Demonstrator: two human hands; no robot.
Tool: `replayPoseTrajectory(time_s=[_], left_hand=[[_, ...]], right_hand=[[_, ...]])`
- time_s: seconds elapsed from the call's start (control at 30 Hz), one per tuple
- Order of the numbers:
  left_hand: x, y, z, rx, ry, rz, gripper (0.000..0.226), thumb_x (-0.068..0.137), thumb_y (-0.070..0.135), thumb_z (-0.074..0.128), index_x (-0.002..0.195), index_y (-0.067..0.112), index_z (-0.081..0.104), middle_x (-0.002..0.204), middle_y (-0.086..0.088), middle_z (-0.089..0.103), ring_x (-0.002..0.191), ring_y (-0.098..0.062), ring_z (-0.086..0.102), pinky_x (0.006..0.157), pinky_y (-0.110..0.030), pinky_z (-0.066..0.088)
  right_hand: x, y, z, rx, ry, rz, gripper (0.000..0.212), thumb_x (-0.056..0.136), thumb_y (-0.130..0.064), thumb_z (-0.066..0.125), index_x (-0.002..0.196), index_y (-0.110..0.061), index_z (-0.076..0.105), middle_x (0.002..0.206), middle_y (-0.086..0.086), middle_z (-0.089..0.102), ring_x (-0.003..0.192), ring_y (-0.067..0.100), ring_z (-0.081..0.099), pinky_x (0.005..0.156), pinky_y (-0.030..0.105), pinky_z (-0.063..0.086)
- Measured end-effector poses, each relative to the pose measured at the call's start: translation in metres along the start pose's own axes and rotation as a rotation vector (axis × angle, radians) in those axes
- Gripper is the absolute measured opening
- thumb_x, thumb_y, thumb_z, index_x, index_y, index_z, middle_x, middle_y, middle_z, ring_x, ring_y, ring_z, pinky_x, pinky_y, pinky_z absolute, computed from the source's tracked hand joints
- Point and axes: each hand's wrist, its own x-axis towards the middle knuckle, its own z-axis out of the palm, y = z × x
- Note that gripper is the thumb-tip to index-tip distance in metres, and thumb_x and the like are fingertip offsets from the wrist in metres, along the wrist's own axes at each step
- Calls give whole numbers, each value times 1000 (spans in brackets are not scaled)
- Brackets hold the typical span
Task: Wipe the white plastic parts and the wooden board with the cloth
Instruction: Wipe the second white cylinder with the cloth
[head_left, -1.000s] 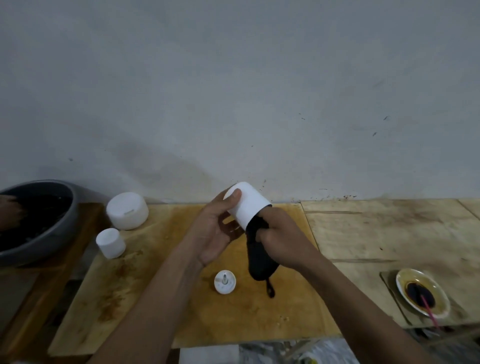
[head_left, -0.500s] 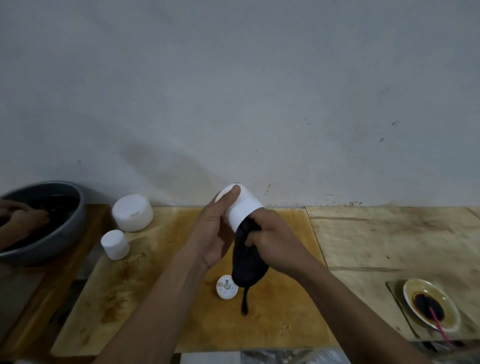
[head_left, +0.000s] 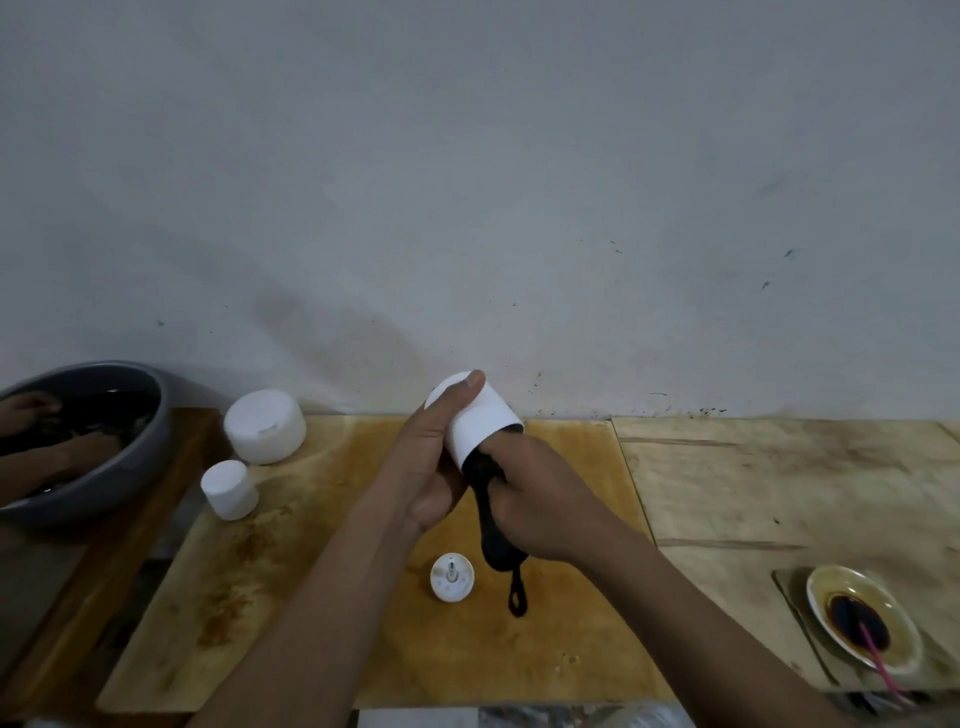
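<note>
My left hand grips a white plastic cup-shaped part, tilted with its closed end up toward the wall. My right hand holds a black cloth and pushes its fingers with the cloth into the part's open end. The cloth's loop hangs down to the wooden board. A small white round piece with a metal pin lies on the board just below my hands. A large white lid-like part and a small white cap stand at the board's far left.
A grey basin with dark water stands at the left, and another person's hands are in it. A dish of dark liquid with a pink stick sits at the right on pale wooden planks. A grey wall rises behind.
My hands and the white part stay above the board, with the part tilted slightly more upright. The cloth's loop swung from right to left and back under my right hand.
</note>
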Motion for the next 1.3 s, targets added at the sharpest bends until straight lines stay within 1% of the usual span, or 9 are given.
replayPoseTrajectory(time_s=[0.17, 0.3, 0.47, 0.67, 0.77, 0.9, 1.0, 1.13, 1.3], left_hand=[[6, 5, 1, 37, 45, -51, 71, 71, 42, 80, 129, 5, 62, 106, -17, 77, 90, -28, 77, 70, -41, 63], [1, 13, -10, 72, -111, -16, 50, 87, 19, 68, 134, 3, 60, 139, -23, 61, 112, -36, 66, 91, -46, 61], [0, 1, -2, 72, -42, 10, 71, 66, 36, 77, 128, 6, 62, 106, -14, 78, 92, -26, 77, 68, -35, 64], [4, 4, -2, 91, 23, -41, 62, 82, 40, 74, 132, 5, 59, 122, -19, 70, 108, -32, 71, 80, -44, 62], [4, 4, -5, 148, -5, -26, 57, 82, 29, 75, 133, 8, 60, 136, -21, 63, 120, -38, 64, 85, -46, 62], [8, 0, 1, 141, 71, -15, 76, 58, 39, 85, 124, 9, 65, 113, -19, 74, 95, -32, 73, 64, -38, 63], [14, -8, 0, 179, 146, -38, 87, 49, 39, 89, 125, 7, 64, 111, -20, 75, 96, -35, 74, 64, -41, 63], [21, -19, 0, 248, 139, -46, 73, 68, 45, 86, 125, 8, 61, 116, -19, 73, 104, -36, 72, 70, -44, 63], [22, -19, 8, 244, 83, -65, 54, 82, 35, 79, 124, 4, 62, 116, -18, 72, 102, -35, 72, 72, -48, 63]], right_hand=[[-3, 13, 7, -581, 67, -163, 53, 68, 2, 61, 119, -11, 65, 104, 8, 70, 79, 24, 63, 58, 29, 34], [2, 5, -10, -318, 163, 32, 46, 79, 7, 51, 121, -9, 62, 98, 7, 67, 75, 26, 60, 56, 37, 48], [2, -2, -7, 159, 7, 101, 26, 83, 9, 47, 102, 0, 62, 93, 18, 65, 82, 33, 61, 70, 53, 54], [-2, 17, 9, -747, 140, -194, 41, 65, -2, 66, 104, -11, 71, 93, 7, 73, 78, 24, 64, 55, 30, 38], [-2, 12, 5, -509, 168, -82, 47, 72, 3, 60, 116, -11, 67, 100, 6, 71, 81, 25, 64, 57, 32, 44], [-8, 7, 9, 100, -13, 32, 38, 79, 7, 50, 106, -13, 67, 91, 5, 70, 76, 22, 61, 61, 41, 53], [-14, 23, 11, -361, 2, -153, 45, 69, 4, 60, 107, -18, 71, 94, 1, 73, 74, 22, 63, 53, 33, 48], [-19, 34, 13, -865, 108, -241, 17, 78, -13, 72, 94, -13, 74, 93, 3, 72, 80, 21, 61, 57, 35, 43], [-22, 26, 12, -324, 76, 77, 43, 73, 4, 59, 114, -9, 63, 99, 6, 66, 84, 25, 62, 55, 32, 46]])
